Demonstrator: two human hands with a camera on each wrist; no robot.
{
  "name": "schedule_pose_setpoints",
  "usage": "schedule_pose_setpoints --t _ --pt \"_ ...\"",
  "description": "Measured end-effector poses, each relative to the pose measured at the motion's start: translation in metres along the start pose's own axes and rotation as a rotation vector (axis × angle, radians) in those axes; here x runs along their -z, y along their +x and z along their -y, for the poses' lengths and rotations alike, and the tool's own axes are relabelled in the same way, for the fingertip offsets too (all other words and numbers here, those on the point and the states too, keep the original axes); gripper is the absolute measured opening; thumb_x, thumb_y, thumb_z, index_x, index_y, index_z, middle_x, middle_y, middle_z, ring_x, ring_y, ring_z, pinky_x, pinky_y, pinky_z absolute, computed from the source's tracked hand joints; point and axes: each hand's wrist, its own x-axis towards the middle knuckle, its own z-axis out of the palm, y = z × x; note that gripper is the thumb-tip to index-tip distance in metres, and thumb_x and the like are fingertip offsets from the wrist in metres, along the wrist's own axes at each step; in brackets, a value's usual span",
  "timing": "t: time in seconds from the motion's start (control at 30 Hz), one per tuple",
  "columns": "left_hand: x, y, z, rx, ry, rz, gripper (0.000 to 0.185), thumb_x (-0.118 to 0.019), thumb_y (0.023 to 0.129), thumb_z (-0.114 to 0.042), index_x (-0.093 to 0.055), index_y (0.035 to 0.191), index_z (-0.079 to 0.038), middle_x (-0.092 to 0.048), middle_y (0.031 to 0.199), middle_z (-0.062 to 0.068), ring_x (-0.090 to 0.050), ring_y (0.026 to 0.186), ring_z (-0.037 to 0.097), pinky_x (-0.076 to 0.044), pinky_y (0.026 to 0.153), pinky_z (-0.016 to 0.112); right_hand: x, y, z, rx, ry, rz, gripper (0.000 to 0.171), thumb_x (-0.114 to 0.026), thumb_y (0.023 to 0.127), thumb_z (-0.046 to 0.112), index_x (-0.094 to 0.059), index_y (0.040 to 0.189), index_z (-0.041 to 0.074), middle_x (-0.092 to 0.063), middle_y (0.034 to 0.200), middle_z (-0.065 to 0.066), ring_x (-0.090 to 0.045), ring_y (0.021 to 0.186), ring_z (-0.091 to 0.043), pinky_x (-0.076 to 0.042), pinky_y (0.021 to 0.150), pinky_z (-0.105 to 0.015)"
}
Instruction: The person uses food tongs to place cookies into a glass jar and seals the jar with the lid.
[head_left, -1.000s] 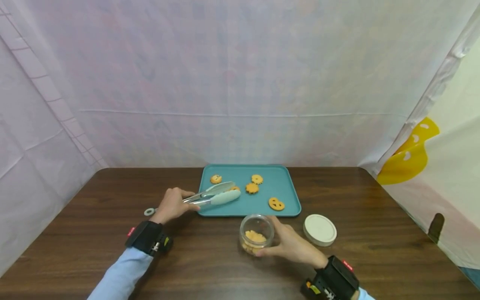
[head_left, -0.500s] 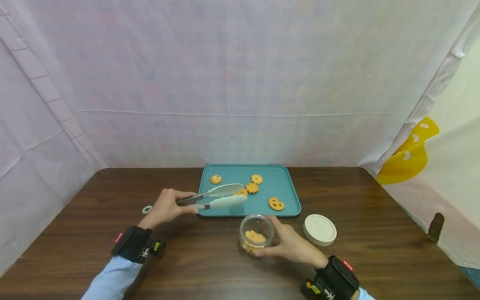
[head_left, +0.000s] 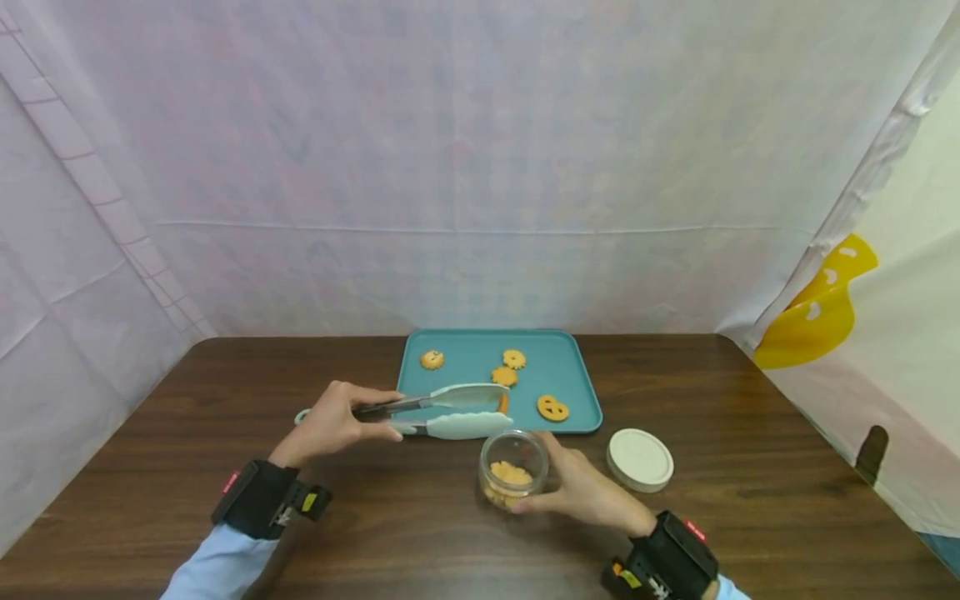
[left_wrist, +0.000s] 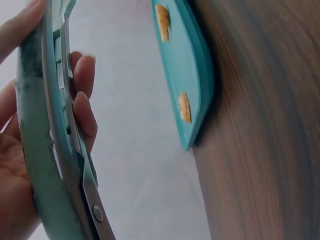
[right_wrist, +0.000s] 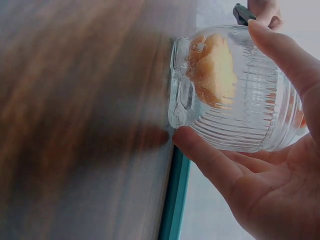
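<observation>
My left hand (head_left: 337,421) holds a pair of tongs (head_left: 468,426) with pale green tips, thumb on one arm and fingers on the other. Between the tips, a cookie (head_left: 503,404) shows edge-on, close behind the jar. The left wrist view shows the fingers along the tongs' metal and green handle (left_wrist: 50,165). My right hand (head_left: 581,492) grips a clear glass jar (head_left: 514,446) from its right side, thumb and fingers around the ribbed wall. Yellow cookies (right_wrist: 215,70) lie at the bottom of this upright jar, which stands on the table.
Behind the jar lies a blue-green tray (head_left: 468,340) bearing a round cookie (head_left: 432,359), two scalloped cookies (head_left: 504,377) and a pretzel-shaped one (head_left: 552,408). A white lid (head_left: 640,459) sits on the brown table (head_left: 420,542) to the right. A pale curtain (head_left: 450,167) hangs behind the table.
The tongs have moved right and toward the jar, carrying a cookie from the tray's left part; it has turned edge-on. My right hand and the jar have stayed in place.
</observation>
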Motion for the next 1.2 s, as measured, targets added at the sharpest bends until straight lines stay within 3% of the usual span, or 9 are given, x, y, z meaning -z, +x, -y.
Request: schedule_pose_setpoints --t 0.23,0.33,0.5,0.63,0.8,1.2 --pt "-0.002 0.001 -0.007 -0.022 -0.033 0.045 0.052 -0.074 0.068 -0.034 -0.064 0.110 -0.005 -0.067 0.096 0.010 -0.051 0.061 0.005 -0.041 0.055 0.022 0.000 0.000 0.000 -0.006 -0.010 0.011 0.081 -0.070 0.070 0.045 -0.030 0.132 0.012 -0.057 0.117 -0.010 -0.055 0.104 -0.022 -0.047 0.079 -0.030" --pt "-0.004 0.001 -0.007 -0.050 -0.041 0.063 0.052 -0.074 0.068 -0.034 -0.064 0.110 -0.005 -0.067 0.099 0.010 -0.056 0.066 0.005 -0.046 0.059 0.022 0.000 -0.001 0.001 -0.023 -0.035 0.010 0.083 -0.070 0.069 0.047 -0.030 0.132 0.010 -0.055 0.119 -0.011 -0.055 0.103 -0.021 -0.046 0.079 -0.032" --pt "-0.009 0.001 -0.007 -0.118 -0.053 0.100 0.052 -0.073 0.069 -0.033 -0.064 0.110 -0.004 -0.065 0.103 0.010 -0.063 0.082 0.018 -0.050 0.067 0.025 0.000 -0.002 0.000 -0.038 -0.063 0.006 0.086 -0.070 0.069 0.048 -0.029 0.134 0.009 -0.052 0.122 -0.012 -0.054 0.105 -0.022 -0.045 0.081 -0.036" --pt "-0.012 0.002 -0.008 -0.149 -0.047 0.117 0.051 -0.074 0.068 -0.032 -0.064 0.109 -0.004 -0.065 0.103 0.010 -0.063 0.087 0.023 -0.050 0.068 0.026 0.001 -0.002 0.001 -0.040 -0.084 0.003 0.090 -0.070 0.069 0.048 -0.026 0.136 0.006 -0.055 0.116 -0.010 -0.056 0.094 -0.016 -0.045 0.076 -0.032" --pt "-0.014 0.002 -0.008 -0.143 -0.051 0.140 0.053 -0.073 0.068 -0.035 -0.064 0.110 -0.003 -0.065 0.105 0.010 -0.061 0.092 0.023 -0.050 0.075 0.026 0.001 -0.002 0.001 -0.075 -0.074 0.023 0.090 -0.070 0.069 0.047 -0.026 0.135 0.004 -0.056 0.109 -0.007 -0.055 0.084 -0.011 -0.043 0.072 -0.031" --pt "-0.015 0.003 -0.009 -0.130 -0.059 0.178 0.053 -0.072 0.070 -0.036 -0.063 0.111 -0.004 -0.064 0.105 0.010 -0.061 0.094 0.025 -0.049 0.078 0.028 0.001 -0.001 0.003 -0.094 -0.057 0.026 0.091 -0.070 0.069 0.048 -0.026 0.135 0.003 -0.056 0.112 -0.009 -0.055 0.097 -0.021 -0.045 0.076 -0.036"
